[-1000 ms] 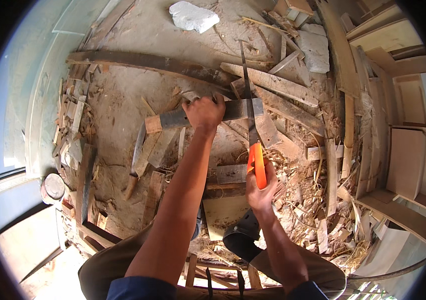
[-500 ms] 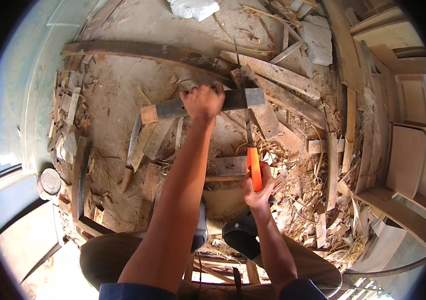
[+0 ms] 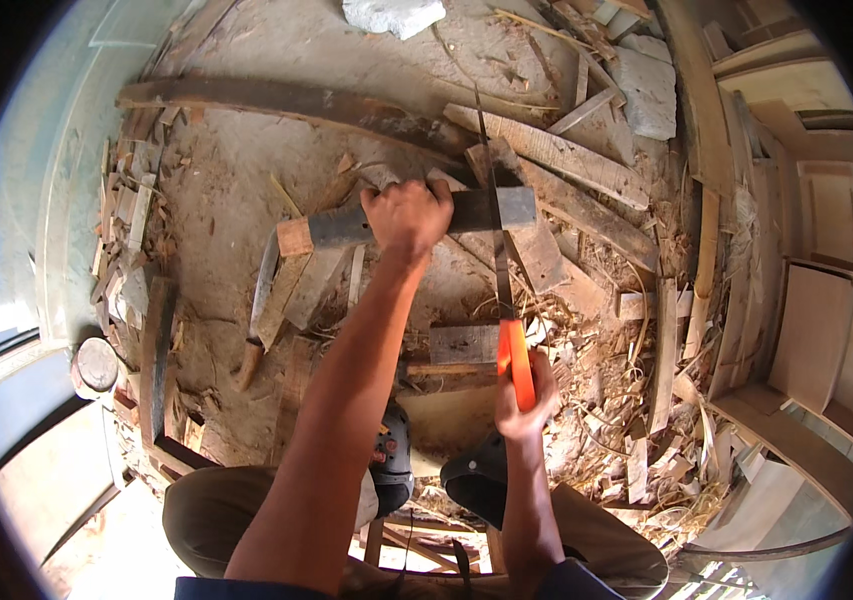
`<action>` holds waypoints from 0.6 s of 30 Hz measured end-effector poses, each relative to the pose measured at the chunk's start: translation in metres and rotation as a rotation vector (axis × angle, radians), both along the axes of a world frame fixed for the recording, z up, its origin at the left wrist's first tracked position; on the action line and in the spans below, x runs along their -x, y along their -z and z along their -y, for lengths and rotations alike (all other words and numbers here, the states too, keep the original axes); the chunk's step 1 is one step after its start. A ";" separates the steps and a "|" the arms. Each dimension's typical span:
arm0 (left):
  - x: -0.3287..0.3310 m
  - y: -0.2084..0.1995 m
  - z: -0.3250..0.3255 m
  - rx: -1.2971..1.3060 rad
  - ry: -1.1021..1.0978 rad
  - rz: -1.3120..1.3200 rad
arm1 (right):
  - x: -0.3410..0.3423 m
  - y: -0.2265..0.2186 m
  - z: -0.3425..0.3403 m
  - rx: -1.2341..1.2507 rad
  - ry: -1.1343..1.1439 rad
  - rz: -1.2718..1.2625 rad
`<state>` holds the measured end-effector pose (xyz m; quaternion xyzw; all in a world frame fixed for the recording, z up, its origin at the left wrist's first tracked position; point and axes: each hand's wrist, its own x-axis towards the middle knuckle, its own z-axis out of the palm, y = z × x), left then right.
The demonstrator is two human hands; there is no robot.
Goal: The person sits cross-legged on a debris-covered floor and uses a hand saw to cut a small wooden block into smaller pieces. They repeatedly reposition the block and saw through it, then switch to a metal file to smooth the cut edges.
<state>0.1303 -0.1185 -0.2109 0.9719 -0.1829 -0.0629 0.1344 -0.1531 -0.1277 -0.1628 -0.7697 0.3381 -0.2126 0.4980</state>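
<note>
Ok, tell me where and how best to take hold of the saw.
Probably best by its orange handle, coming from the person's side: the handle forms the near end, while the thin blade points away across the dark wood piece. The right hand grips it there.

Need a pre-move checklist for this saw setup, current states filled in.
1. Left hand gripping the dark wood block: ok.
2. Right hand around the orange saw handle: ok.
3. Left fingers apart from the saw blade: ok, they sit left of it with a visible gap.
4. Blade crossing the block: ok, near its right end; cut depth cannot tell.
5. Block firmly supported underneath: cannot tell, contact below is hidden.
6. Footing clear of scraps: not ok, wood shavings litter the floor beside the right shoe.
</note>
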 end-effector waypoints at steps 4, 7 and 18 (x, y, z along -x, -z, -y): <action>0.003 0.013 -0.009 -0.015 -0.053 0.019 | 0.033 0.004 -0.033 -0.167 0.002 -0.052; -0.001 -0.006 0.003 -0.125 -0.023 -0.121 | 0.083 0.000 -0.056 -0.095 0.033 -0.027; -0.006 -0.004 0.003 -0.062 -0.013 -0.083 | 0.040 -0.011 -0.044 -0.178 0.037 0.035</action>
